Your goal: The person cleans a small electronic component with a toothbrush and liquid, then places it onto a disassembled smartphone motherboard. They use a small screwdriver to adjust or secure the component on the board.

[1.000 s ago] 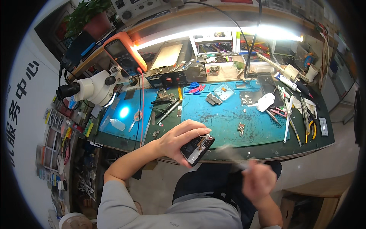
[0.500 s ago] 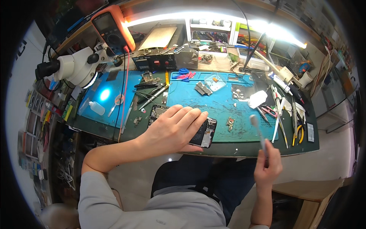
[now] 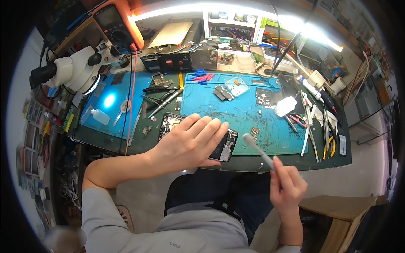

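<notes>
An opened smartphone (image 3: pixel 228 146) with its battery and inner parts bared lies tilted at the front edge of the bench mat. My left hand (image 3: pixel 190 137) is closed over its middle, fingers across the top and thumb at the near edge, hiding much of the inside. My right hand (image 3: pixel 288 185) grips a toothbrush-like brush (image 3: pixel 263 156) by its grey handle. Its pale head points up and left, to the right of the phone and apart from it. Close beyond the brush head, a small circuit board part (image 3: pixel 255 132) rests on the blue mat (image 3: pixel 202 101).
Tweezers and pens (image 3: pixel 166 103) lie left of the mat's middle. A white bottle (image 3: pixel 100 117) and microscope (image 3: pixel 76 71) stand further left, below an orange multimeter (image 3: pixel 116 27). Pliers (image 3: pixel 332 146) and other tools crowd the right end. A clear box (image 3: pixel 237 86) sits at the back.
My right hand has brought the brush leftward, and its head is now nearer the phone. My left hand keeps its hold on the phone. The whole view has shifted slightly.
</notes>
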`<move>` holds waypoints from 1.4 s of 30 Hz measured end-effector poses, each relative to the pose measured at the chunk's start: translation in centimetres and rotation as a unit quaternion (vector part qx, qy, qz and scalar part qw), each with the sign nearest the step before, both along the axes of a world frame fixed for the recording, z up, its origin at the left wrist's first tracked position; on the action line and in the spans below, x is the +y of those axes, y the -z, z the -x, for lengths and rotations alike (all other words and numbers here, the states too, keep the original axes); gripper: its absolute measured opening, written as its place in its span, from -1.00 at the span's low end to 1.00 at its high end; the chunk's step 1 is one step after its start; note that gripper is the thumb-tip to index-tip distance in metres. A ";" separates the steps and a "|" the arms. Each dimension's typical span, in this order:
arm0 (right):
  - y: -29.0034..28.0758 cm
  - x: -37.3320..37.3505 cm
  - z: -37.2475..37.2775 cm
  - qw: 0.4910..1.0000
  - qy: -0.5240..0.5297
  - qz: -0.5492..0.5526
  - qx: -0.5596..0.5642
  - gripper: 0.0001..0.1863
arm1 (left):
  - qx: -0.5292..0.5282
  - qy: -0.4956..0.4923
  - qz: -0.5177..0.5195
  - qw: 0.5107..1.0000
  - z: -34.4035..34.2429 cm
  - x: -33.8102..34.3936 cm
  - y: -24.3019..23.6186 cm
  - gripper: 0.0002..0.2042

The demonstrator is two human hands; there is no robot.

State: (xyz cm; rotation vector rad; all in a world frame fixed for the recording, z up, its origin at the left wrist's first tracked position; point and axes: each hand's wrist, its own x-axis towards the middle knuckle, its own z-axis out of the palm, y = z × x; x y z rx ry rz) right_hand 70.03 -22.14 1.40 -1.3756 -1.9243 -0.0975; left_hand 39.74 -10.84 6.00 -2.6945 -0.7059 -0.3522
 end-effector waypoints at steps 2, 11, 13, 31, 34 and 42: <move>-0.1 -0.5 0.5 0.999 -0.034 0.036 -0.020 -0.50 | 0.019 0.005 -0.026 0.999 0.0 -0.1 -0.2 -0.19; -1.6 -0.6 -0.6 0.998 -0.029 -0.004 -0.052 -0.52 | 0.015 0.028 0.004 0.999 0.3 -0.1 0.1 -0.21; -1.9 -1.1 0.0 0.996 -0.058 0.023 -0.070 -0.54 | 0.009 0.035 0.014 0.999 0.2 -0.3 0.2 -0.20; -2.4 -0.9 -2.0 0.998 0.024 0.064 -0.011 -0.56 | -0.020 -0.045 0.140 0.989 0.4 -0.1 1.6 -0.12; -2.5 -0.6 -1.6 0.988 0.000 0.153 0.014 -0.58 | -0.022 -0.073 0.167 0.983 0.3 0.1 2.6 -0.11; -3.6 1.6 0.5 0.980 -0.055 0.188 -0.030 -0.51 | 0.020 -0.133 0.133 0.982 -0.7 -2.0 2.6 -0.08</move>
